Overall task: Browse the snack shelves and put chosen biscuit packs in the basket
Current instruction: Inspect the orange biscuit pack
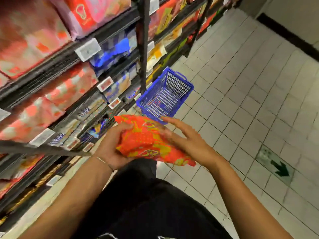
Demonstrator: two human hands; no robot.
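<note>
- The crinkly orange-and-yellow plastic biscuit pack is gripped by the curled fingers of the left hand.
- The fingers of the right hand are spread open over it, with nothing grasped.
- The blue plastic mesh basket is set on the floor beyond the fingers, nearer the right.

Single view: head-worn wide-angle camera, pitched steeply down and forward along aisle. Close range: left hand, right hand and crinkly orange-and-yellow plastic snack pack at frame centre, forearms entering from bottom edge. Dark metal shelving racks slant across left half, blurred. Pale tiled floor fills right half. Blue plastic mesh basket on floor just beyond hands.
</note>
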